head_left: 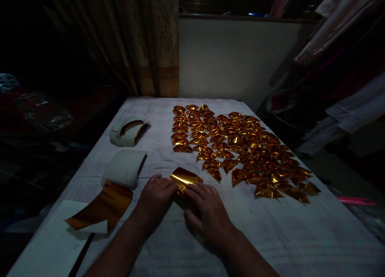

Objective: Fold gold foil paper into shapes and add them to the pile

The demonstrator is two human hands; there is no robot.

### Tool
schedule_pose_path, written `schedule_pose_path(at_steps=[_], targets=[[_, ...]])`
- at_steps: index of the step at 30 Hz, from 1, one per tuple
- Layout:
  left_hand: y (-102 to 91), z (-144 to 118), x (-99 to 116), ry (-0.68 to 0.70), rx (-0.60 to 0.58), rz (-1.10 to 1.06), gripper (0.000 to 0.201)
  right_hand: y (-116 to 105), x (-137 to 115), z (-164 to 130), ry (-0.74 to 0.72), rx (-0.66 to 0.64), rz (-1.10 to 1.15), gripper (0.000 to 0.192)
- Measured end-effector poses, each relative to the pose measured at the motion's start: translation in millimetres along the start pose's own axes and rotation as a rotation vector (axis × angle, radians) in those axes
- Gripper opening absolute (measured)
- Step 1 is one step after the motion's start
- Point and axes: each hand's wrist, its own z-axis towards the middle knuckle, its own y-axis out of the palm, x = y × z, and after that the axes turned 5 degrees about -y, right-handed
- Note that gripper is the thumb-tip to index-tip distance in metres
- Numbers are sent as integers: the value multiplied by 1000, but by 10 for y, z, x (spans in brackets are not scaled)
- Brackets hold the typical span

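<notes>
Nearer than the folded pieces [238, 141], the left hand [159, 193] and right hand [208, 202] seemed, in dim light, to grip a gold sheet [186, 176], best creased with even pressure.

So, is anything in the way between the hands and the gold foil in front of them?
Nothing visible: left hand and right hand both touch the gold foil; the folded gold pieces lie beyond it.
</notes>
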Motion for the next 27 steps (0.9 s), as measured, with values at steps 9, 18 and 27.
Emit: schedule_pose_path(at_steps=[9, 18, 27], targets=[[-56, -17, 208, -60, -83, 43, 8, 35, 240, -49, 5, -6, -255, 22], [-116, -68, -92, -212, -143, -255, 6, -67, 158, -38, 150, -51, -150, 21], [-63, -29, -2, -353, -83, -172, 20, 73, 259, 20, 256, 37, -158, 10]])
